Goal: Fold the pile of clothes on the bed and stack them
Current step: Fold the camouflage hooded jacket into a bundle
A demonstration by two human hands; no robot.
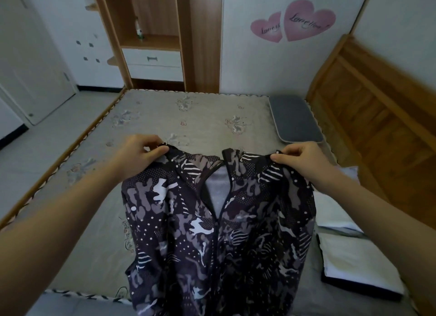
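Two hands hold one jacket [219, 233] up by its shoulders above the bed [146, 120]. The left hand [141, 154] pinches the left shoulder seam between thumb and curled fingers; the right hand [300, 161] pinches the right shoulder seam the same way, the two hands well apart at about the same height.

The jacket is dark, printed in a camouflage-like pattern of grey, black and white patches, with dots and striped blocks. It hangs front side toward the camera, its zip open at the top so a pale grey lining shows between the hands, and its lower part drops out of view at the bottom edge.

Beyond the hands the mattress lies bare, with a braided edge running along its left side below the left forearm. Beyond the right hand a grey cushion [295, 120] lies against the wooden headboard [368, 117]. Below the right forearm lies folded pale clothing [354, 273].

On the wall above the right hand are two pink heart stickers [295, 20] with cursive writing that seems to begin "Love"; the rest is unreadable.
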